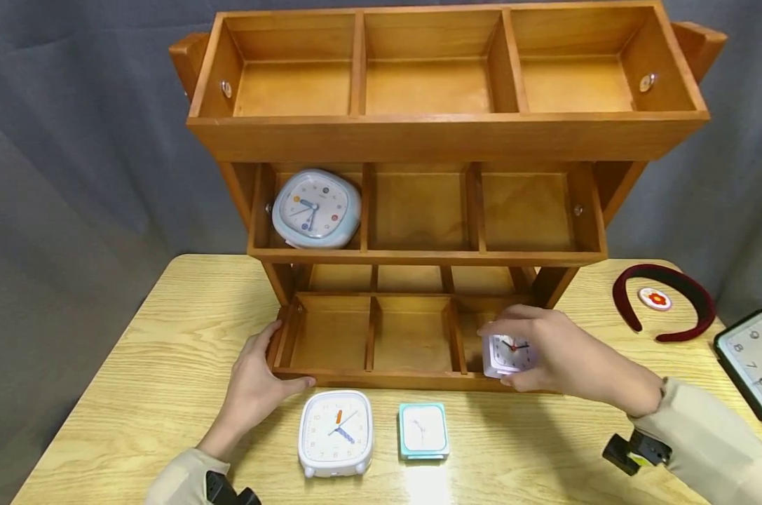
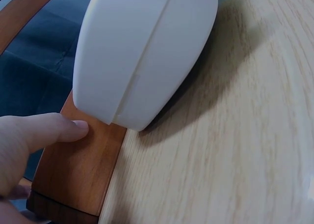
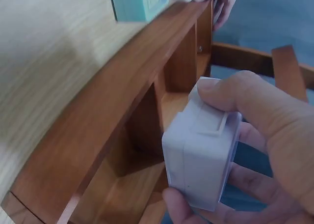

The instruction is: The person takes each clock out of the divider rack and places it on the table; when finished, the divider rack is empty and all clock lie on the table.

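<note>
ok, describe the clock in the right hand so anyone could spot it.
Find the wooden shelf unit, then the right compartment of its bottom tier. There the right hand grips a small lavender clock. Unlike the white clock and teal clock on the table, it is held.

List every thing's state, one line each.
Purple clock: held in right hand
Rack: upright, left hand gripping its lower left corner
Blue clock: in rack's middle-tier left compartment
White clock: on table, face showing
Teal clock: on table, face showing
Headband: lying on table
Badge: inside headband's curve, flower up
Black-framed clock: partly out of view
</note>
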### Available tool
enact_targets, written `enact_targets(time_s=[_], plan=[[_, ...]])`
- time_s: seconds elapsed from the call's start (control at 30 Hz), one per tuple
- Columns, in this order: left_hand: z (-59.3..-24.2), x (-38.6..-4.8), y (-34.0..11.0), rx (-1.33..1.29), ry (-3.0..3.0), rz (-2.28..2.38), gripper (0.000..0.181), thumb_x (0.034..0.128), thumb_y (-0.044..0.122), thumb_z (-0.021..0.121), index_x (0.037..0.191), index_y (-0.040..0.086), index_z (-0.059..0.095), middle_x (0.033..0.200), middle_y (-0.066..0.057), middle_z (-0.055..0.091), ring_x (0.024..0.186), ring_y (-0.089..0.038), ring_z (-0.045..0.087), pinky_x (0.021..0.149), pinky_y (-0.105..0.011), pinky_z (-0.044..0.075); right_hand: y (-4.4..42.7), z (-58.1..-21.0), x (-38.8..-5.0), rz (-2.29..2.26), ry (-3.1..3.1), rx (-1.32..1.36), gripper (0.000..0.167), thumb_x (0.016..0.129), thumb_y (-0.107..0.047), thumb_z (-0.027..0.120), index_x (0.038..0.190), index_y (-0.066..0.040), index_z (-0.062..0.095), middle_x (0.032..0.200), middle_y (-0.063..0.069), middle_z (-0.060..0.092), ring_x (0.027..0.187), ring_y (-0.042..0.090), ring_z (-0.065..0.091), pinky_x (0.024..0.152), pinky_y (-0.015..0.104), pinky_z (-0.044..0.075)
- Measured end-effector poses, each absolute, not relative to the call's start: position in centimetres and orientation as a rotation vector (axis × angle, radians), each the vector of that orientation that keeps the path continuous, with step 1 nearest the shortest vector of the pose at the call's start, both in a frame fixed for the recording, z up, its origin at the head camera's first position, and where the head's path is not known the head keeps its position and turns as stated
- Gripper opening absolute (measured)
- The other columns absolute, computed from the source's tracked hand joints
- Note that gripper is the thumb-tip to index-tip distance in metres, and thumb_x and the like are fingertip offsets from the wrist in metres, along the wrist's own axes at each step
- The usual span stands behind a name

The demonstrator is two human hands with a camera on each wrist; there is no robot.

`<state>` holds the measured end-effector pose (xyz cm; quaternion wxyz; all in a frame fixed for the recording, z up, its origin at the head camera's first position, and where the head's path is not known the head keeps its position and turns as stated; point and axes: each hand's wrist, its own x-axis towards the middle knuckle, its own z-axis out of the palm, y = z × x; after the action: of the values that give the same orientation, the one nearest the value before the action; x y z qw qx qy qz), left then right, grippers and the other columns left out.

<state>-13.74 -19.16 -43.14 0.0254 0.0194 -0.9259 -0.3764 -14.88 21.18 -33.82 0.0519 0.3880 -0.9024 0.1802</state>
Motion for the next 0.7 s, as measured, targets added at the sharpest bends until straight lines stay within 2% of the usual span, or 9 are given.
enact_targets(time_s=[0.17,0.33,0.57,0.7], plan=[[-43.1,-13.8,-19.1,0.058,-2.862,-1.164,0.106,0.0636,0.026,0.090,0.149,0.004,0.031,0.146,-0.023,0.038,0.133,-0.043,0.040,0.108,-0.059,0.035,21.1,-33.3,-13.0,0.518,-2.704,1.212,0.051,0.064,-0.017,0.087,0.111,-0.021,0.068,0.109,0.001,0.064,0.091,0.014,0.063,0.066,0.022,0.053],[-43.2,-13.9,-19.1,0.049,-2.860,-1.156,0.106,0.0633,0.026,0.090,0.149,0.004,0.031,0.145,-0.024,0.039,0.133,-0.043,0.040,0.108,-0.059,0.035,20.9,-33.5,-11.2,0.543,-2.660,1.253,0.054,0.064,-0.017,0.087,0.114,-0.021,0.067,0.112,0.002,0.064,0.092,0.018,0.064,0.065,0.021,0.054],[-43.2,-13.7,-19.2,0.050,-2.869,-1.168,0.106,0.0642,0.026,0.089,0.149,0.004,0.030,0.146,-0.024,0.038,0.132,-0.044,0.040,0.107,-0.059,0.036,20.7,-35.3,-9.6,0.558,-2.647,1.285,0.058,0.062,-0.018,0.089,0.115,-0.023,0.064,0.113,-0.003,0.062,0.094,0.017,0.063,0.069,0.023,0.056],[-43.1,-13.8,-19.1,0.050,-2.869,-1.168,0.105,0.0644,0.026,0.089,0.149,0.004,0.030,0.147,-0.025,0.037,0.133,-0.045,0.039,0.108,-0.059,0.036,20.7,-36.7,-9.2,0.578,-2.701,1.263,0.056,0.062,-0.018,0.089,0.113,-0.021,0.065,0.114,0.001,0.064,0.097,0.021,0.064,0.070,0.023,0.057]])
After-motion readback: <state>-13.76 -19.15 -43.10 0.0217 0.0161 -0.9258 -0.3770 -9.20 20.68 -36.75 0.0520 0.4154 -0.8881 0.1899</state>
